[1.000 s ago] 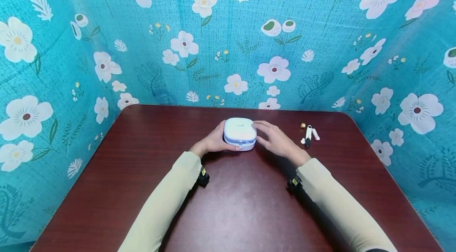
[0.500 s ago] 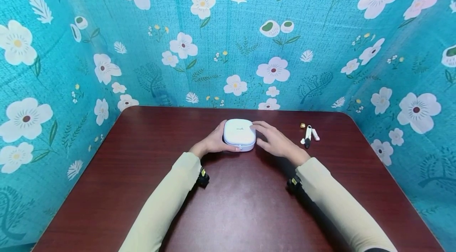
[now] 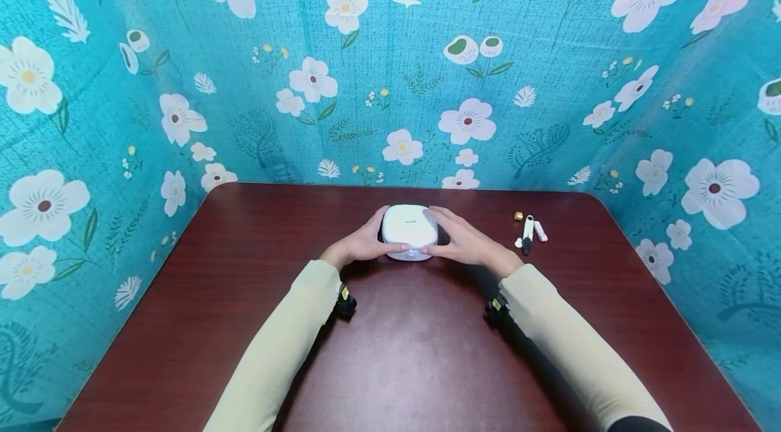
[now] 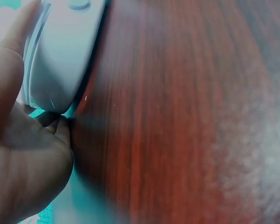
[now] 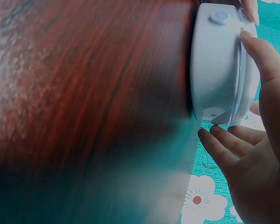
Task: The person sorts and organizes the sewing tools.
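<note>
A white rounded box (image 3: 410,223) with a lid and small print on top sits on the table near its back edge. A round button (image 5: 219,17) shows on its front side in the right wrist view, and a seam runs below the lid. My left hand (image 3: 364,241) holds the box's left side, its thumb lying along the front. On the other side my right hand (image 3: 464,241) holds the box, thumb at the front by the lid seam and fingers around the right side. The far fingers of both hands are partly hidden in the head view.
Right of the box on the dark red wooden table (image 3: 415,344) lie a small gold piece (image 3: 518,216), a white-and-black slim item (image 3: 528,234), a pinkish-white stick (image 3: 540,231) and a small white round piece (image 3: 518,242). A floral teal curtain (image 3: 366,100) hangs behind.
The box's lid, raised at the front a second ago, has come down level with the base. My right hand has moved left, its thumb now at the box's front.
</note>
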